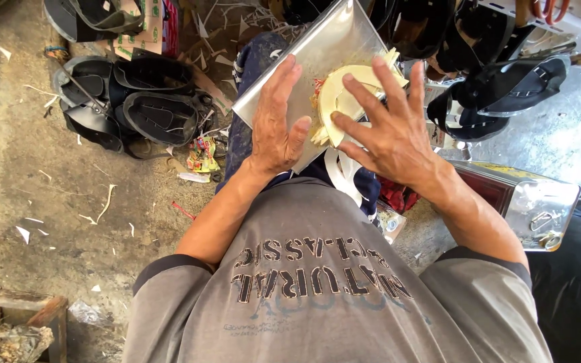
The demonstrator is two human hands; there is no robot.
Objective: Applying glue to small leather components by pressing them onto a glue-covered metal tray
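Cream cutouts (336,101) on metal sheet (331,40), half hidden under hands.

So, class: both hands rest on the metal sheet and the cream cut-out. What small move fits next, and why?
Probably slide the right hand to square the cream cut-out on the metal sheet, while the left hand steadies it: the piece lies skewed and overhangs the sheet's lower edge.
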